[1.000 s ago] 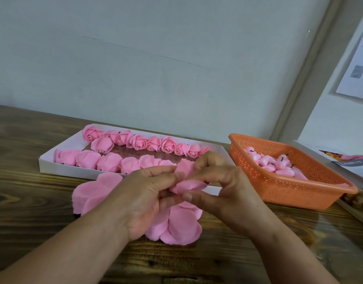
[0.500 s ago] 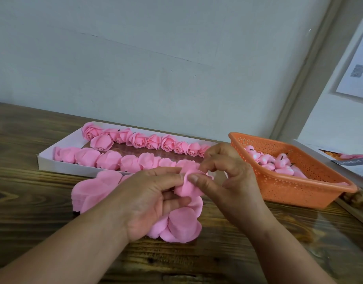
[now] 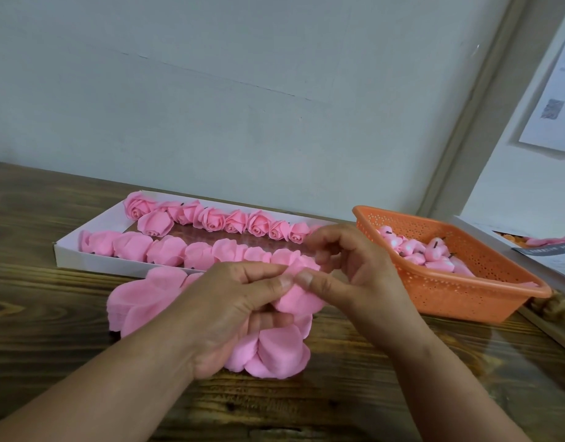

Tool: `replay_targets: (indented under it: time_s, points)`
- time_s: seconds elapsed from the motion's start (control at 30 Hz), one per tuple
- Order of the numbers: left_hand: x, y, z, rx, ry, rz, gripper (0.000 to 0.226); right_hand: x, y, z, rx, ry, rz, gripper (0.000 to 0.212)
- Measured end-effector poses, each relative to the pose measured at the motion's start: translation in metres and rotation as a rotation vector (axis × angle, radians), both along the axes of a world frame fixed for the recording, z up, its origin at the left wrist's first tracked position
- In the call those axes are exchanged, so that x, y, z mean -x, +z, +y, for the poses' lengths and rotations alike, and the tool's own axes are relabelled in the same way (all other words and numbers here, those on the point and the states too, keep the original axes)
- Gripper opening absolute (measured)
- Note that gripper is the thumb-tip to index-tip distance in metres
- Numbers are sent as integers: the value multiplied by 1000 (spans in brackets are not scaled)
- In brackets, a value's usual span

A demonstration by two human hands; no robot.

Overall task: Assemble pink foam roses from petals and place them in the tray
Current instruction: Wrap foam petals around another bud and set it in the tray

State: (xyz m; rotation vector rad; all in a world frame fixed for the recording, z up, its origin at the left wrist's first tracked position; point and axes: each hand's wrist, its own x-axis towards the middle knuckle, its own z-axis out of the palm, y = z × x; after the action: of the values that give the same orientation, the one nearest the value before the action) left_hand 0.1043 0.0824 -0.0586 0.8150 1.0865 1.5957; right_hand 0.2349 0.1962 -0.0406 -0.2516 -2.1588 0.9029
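Head view looks down on a wooden table [image 3: 51, 314] where two hands meet over a half-made rose [image 3: 302, 290]. Left hand [image 3: 239, 311] curls round the rose from below, thumb and forefinger pinching a petal's upper edge; right hand [image 3: 354, 275] pinches the same petal from the other side, thumb against forefinger, its other fingers bent clear. I judge the left serves as a cradle so the bud cannot unroll while the right wraps the petal round. The rose is held low, over a loose pile of petals [image 3: 275, 352] lying on the table under the left hand, with a second pile [image 3: 137, 301] just to the left, probably so the next petal is within easy reach.

Behind the hands lies a shallow white tray [image 3: 89, 226], its long side toward the person. It holds two rows of finished roses: a far row [image 3: 211, 218] showing their spiral hearts, and a near row [image 3: 166, 250] lying on their sides, touching one another. The right end of the tray is hidden behind the hands, so I cannot tell how much room is left.

To the right stands an orange basket [image 3: 450, 291], perforated, holding small pink buds [image 3: 415, 250] with dark stubs, likely the cores for further roses.
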Motion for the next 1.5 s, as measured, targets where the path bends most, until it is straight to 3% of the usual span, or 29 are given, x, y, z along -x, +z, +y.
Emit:
replay_targets:
  time_s: [0.1, 0.27, 0.43, 0.53, 0.6, 0.67, 0.73, 0.83, 0.97, 1.13, 1.27, 1.37, 1.5]
  points:
    - [2, 0, -1, 12, -55, 20, 23, -5, 1, 6, 106, 174, -132, 41]
    - [5, 0, -2, 44, -107, 24, 23, -7, 1, 5, 249, 307, -142, 22]
    - [1, 1, -2, 43, -36, 25, 29, -6, 1, 3, 316, 286, -93, 5]
    - [-5, -1, 2, -6, 154, 121, 3, -2, -2, 1, 344, 221, -63, 8]
    - [-6, -3, 4, -25, 243, 192, 16, 1, -3, -1, 373, 171, -28, 9]
    - [-6, -4, 4, -54, 260, 210, 16, 3, -4, -2, 387, 121, 11, 6]
    - [-7, -2, 2, -79, 219, 183, 6, 5, -5, -3, 402, 78, 37, 10]
    - [-5, -3, 4, -57, 190, 64, 26, 6, -6, -5, 419, 70, 48, 12]
    - [0, 2, 4, 0, 104, -265, 40, 5, -3, -6, 423, 38, 112, 13]
    - [5, 4, 4, -7, 22, -494, 38, 2, -1, -7, 241, 15, 165, 14]
    - [5, 4, 5, -42, 8, -509, 31, 4, -1, -14, 104, 152, 59, 17]
    - [6, 2, 6, -52, -12, -502, 34, 4, 0, -16, 94, 130, 77, 12]
    - [5, -1, 7, -62, 38, -414, 17, 8, -3, -20, 61, 12, 116, 27]
